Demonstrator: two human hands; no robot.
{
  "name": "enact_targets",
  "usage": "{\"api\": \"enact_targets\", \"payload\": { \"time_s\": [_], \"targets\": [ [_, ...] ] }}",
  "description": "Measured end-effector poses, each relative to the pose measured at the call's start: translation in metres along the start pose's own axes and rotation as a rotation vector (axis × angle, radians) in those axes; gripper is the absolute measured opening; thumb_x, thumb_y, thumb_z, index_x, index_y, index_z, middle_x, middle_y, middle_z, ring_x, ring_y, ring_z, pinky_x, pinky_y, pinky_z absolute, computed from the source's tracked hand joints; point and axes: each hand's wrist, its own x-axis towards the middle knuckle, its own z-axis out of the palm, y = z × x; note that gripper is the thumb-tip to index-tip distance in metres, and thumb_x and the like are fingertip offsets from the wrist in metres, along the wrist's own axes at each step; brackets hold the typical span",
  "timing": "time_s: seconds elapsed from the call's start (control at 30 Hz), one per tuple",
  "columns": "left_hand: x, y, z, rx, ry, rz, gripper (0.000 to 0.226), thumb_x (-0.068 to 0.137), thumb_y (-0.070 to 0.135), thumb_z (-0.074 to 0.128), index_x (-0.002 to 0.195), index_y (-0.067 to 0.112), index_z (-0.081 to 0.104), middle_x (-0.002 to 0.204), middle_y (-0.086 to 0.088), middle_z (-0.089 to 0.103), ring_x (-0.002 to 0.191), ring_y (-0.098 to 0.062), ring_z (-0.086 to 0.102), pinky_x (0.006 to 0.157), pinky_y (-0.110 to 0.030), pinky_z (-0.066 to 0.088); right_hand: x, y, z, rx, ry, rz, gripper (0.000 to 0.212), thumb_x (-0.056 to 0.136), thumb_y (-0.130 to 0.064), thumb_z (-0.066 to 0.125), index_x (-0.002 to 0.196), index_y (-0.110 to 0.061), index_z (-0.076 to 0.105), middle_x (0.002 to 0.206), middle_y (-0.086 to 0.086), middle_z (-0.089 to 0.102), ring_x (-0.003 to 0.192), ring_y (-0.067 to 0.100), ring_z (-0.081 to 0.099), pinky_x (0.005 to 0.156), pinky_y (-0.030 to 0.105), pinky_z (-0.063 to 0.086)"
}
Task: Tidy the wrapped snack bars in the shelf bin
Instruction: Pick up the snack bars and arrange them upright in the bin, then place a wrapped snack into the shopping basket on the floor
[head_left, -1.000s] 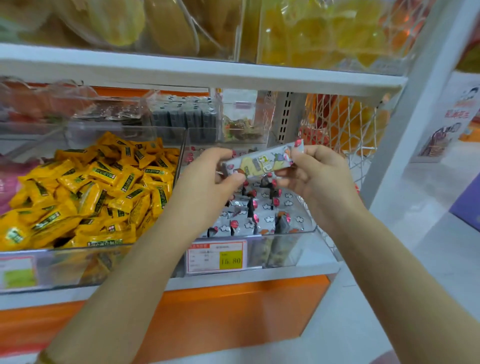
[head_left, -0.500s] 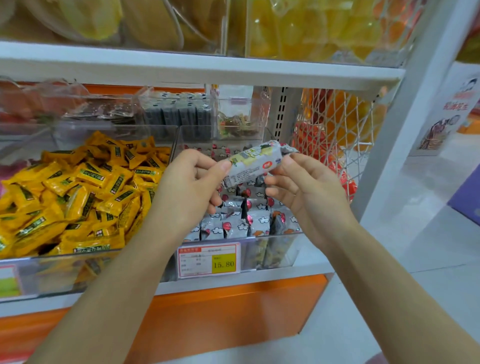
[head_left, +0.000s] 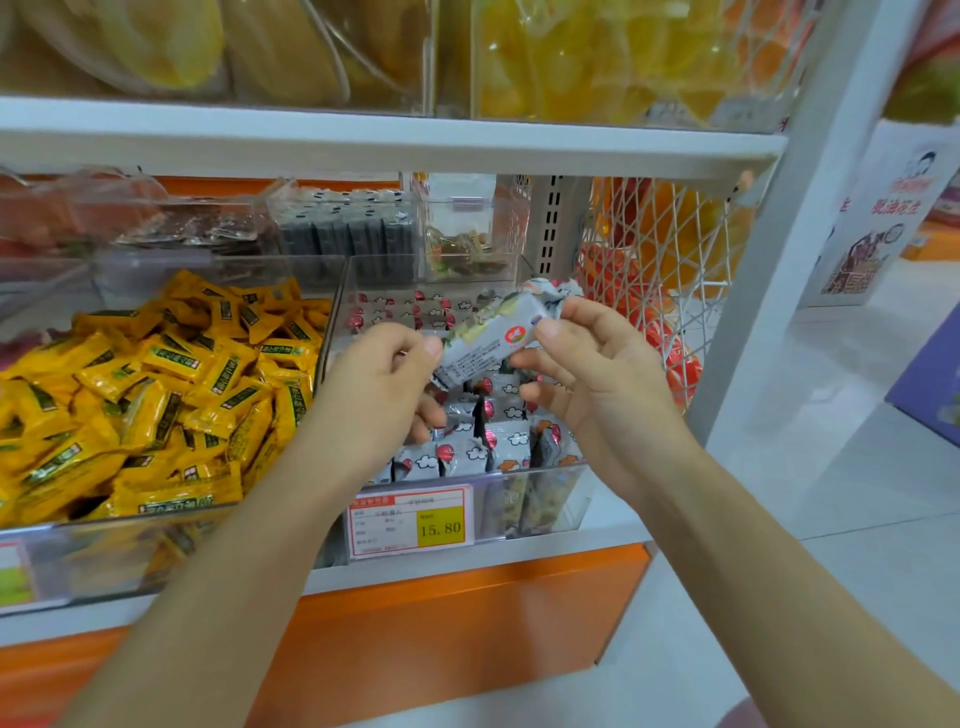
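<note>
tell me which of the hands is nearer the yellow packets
Left. The left hand is just right of the yellow packets; the right hand is farther right, at the other end of the snack bar both hold.

White shelf (head_left: 610, 519) bears snack-bar bin (head_left: 545, 501) beside yellow-packet bin (head_left: 104, 564)

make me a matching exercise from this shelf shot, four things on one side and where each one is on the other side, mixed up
Things
1. grey wrapped snack bar
2. yellow wrapped snacks
3. price tag
4. white net

Places
A. on the front wall of the right clear bin
B. heaped in the left clear bin
C. pinched between the left hand and the right hand
D. right of both bins

Pairs: 1-C, 2-B, 3-A, 4-D
</note>
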Motion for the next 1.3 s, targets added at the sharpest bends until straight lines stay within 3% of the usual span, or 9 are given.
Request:
{"api": "enact_targets", "payload": {
  "time_s": [0.1, 0.17, 0.2, 0.3, 0.4, 0.53, 0.67, 0.93, 1.3],
  "targets": [
    [-0.002, 0.002, 0.002, 0.176, 0.048, 0.090, 0.024, 0.096, 0.029, 0.043, 0.115, 0.024, 0.056, 0.087, -0.001, 0.064, 0.066, 0.000, 0.060, 0.064, -0.021, 0.049, -0.001, 0.000, -0.002, -0.065, -0.051, -0.046, 0.021, 0.086, -0.004, 0.062, 0.103, -0.015, 0.057, 0.087, -0.004, 0.068, 0.076, 0.015, 0.067, 0.057, 0.023, 0.051],
    [-0.003, 0.005, 0.002, 0.311, 0.105, 0.156, 0.042, 0.094, 0.036, 0.043, 0.134, 0.023, 0.047, 0.123, -0.004, 0.047, 0.099, -0.009, 0.055, 0.090, -0.024, 0.038, -0.001, 0.001, -0.002, -0.155, -0.073, -0.092, 0.026, 0.085, -0.001, 0.063, 0.104, -0.018, 0.061, 0.099, 0.000, 0.067, 0.083, 0.016, 0.066, 0.060, 0.025, 0.052],
    [-0.004, 0.008, 0.003, 0.311, 0.106, 0.185, 0.048, 0.092, 0.043, 0.043, 0.137, 0.025, 0.042, 0.129, -0.001, 0.040, 0.099, -0.007, 0.053, 0.089, -0.023, 0.035, -0.001, 0.002, -0.001, -0.200, -0.084, -0.117, 0.028, 0.084, -0.001, 0.063, 0.103, -0.020, 0.062, 0.104, 0.000, 0.067, 0.086, 0.017, 0.066, 0.062, 0.026, 0.052],
    [-0.010, 0.017, 0.006, 0.178, 0.004, 0.272, 0.061, 0.079, 0.061, 0.045, 0.134, 0.035, 0.042, 0.126, 0.010, 0.039, 0.081, 0.005, 0.054, 0.069, -0.011, 0.043, -0.002, 0.006, 0.003, -0.267, -0.131, -0.184, 0.029, 0.079, -0.002, 0.066, 0.100, -0.023, 0.062, 0.108, 0.003, 0.067, 0.084, 0.020, 0.062, 0.066, 0.026, 0.052],
    [-0.013, 0.020, 0.010, 0.146, -0.042, 0.308, 0.076, 0.062, 0.071, 0.046, 0.130, 0.037, 0.043, 0.121, 0.016, 0.040, 0.093, 0.013, 0.049, 0.071, -0.002, 0.039, -0.002, 0.007, 0.007, -0.309, -0.154, -0.236, 0.033, 0.072, 0.002, 0.064, 0.094, -0.022, 0.061, 0.101, 0.005, 0.064, 0.079, 0.017, 0.057, 0.064, 0.024, 0.052],
    [-0.012, 0.019, 0.008, 0.114, -0.018, 0.345, 0.055, 0.079, 0.051, 0.057, 0.131, 0.036, 0.045, 0.119, 0.023, 0.048, 0.104, 0.014, 0.046, 0.083, -0.004, 0.039, -0.002, 0.009, 0.007, -0.313, -0.183, -0.189, 0.031, 0.075, 0.003, 0.062, 0.093, -0.022, 0.059, 0.100, 0.001, 0.062, 0.081, 0.018, 0.059, 0.072, 0.036, 0.053],
    [-0.013, 0.020, 0.006, -0.004, -0.081, 0.326, 0.022, 0.089, 0.032, 0.054, 0.109, 0.036, 0.048, 0.109, 0.016, 0.062, 0.097, 0.005, 0.059, 0.082, -0.024, 0.051, -0.001, 0.005, 0.003, -0.239, -0.172, -0.124, 0.021, 0.082, -0.020, 0.058, 0.103, -0.022, 0.063, 0.089, -0.009, 0.063, 0.075, 0.009, 0.061, 0.067, 0.031, 0.053],
    [-0.017, 0.022, 0.010, 0.070, -0.134, 0.416, 0.019, 0.094, 0.024, 0.047, 0.093, 0.041, 0.055, 0.097, 0.028, 0.056, 0.090, 0.012, 0.053, 0.072, -0.002, 0.039, -0.002, 0.006, 0.003, -0.351, -0.113, -0.072, 0.037, 0.078, -0.045, 0.062, 0.105, -0.020, 0.068, 0.100, 0.001, 0.062, 0.078, 0.006, 0.065, 0.068, 0.031, 0.056],
    [-0.015, 0.021, 0.010, 0.031, -0.108, 0.387, 0.022, 0.092, 0.023, 0.050, 0.094, 0.044, 0.055, 0.095, 0.028, 0.058, 0.092, 0.010, 0.055, 0.073, -0.007, 0.044, -0.002, 0.007, 0.007, -0.314, -0.104, -0.090, 0.025, 0.098, -0.018, 0.044, 0.099, -0.018, 0.069, 0.093, -0.002, 0.069, 0.080, 0.010, 0.067, 0.068, 0.029, 0.056]
  ]
}}
